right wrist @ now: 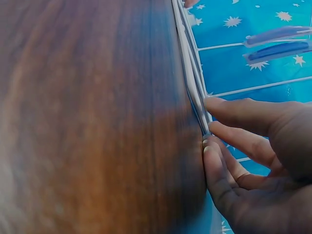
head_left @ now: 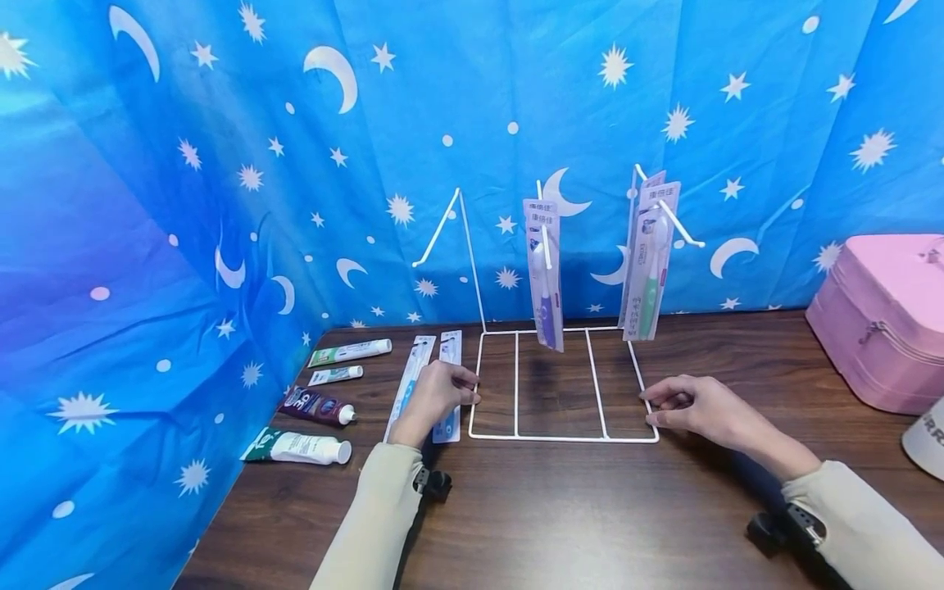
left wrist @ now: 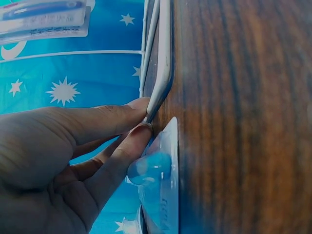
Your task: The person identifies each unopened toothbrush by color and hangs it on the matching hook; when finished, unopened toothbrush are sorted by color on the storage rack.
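A white wire display rack (head_left: 564,440) stands on the wooden table, its flat base toward me and three prongs rising at the back. My left hand (head_left: 435,395) pinches the base's left side wire between thumb and fingers. On the opposite side, my right hand (head_left: 701,407) grips the right side wire near the front corner. Packaged purple toothbrushes (head_left: 546,299) hang from the middle prong, and packaged green toothbrushes (head_left: 649,279) from the right one. The left prong (head_left: 437,228) is bare. Two packaged blue toothbrushes lie beside the rack, one pack (head_left: 450,430) partly under my left hand.
Several toothpaste tubes (head_left: 306,447) lie in a column at the table's left edge. A pink case (head_left: 878,328) sits at the right, with a white round object (head_left: 925,442) in front of it. A blue star-and-moon curtain (head_left: 472,98) hangs behind the table (head_left: 546,524).
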Tool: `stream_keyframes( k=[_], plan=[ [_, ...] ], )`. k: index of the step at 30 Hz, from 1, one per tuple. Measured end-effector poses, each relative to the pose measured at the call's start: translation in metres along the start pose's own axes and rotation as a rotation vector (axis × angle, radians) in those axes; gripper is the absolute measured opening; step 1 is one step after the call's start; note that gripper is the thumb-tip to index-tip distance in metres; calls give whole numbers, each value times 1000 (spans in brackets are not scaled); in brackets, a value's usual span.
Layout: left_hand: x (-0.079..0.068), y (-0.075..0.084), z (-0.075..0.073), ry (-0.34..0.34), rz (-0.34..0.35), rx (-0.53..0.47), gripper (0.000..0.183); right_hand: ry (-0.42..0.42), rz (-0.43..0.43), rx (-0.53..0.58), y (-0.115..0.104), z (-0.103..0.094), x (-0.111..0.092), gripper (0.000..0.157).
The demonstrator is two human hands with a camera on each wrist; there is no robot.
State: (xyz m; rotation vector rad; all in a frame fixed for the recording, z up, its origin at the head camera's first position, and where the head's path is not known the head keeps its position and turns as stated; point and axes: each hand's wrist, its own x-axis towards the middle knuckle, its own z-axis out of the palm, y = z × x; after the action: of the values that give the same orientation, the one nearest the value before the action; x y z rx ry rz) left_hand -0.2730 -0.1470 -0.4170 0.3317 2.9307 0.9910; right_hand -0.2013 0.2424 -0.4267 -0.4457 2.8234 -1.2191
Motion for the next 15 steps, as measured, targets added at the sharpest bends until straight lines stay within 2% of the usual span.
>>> stream_keyframes(
  k=[5,15],
  plan=[
    [2,1,0,-12,-4,0,20,24,-49,-47,0,2,-1,28],
    [0,1,-2,6,30,5,18,37,-46,-77,-1,5,1,25]
  ],
)
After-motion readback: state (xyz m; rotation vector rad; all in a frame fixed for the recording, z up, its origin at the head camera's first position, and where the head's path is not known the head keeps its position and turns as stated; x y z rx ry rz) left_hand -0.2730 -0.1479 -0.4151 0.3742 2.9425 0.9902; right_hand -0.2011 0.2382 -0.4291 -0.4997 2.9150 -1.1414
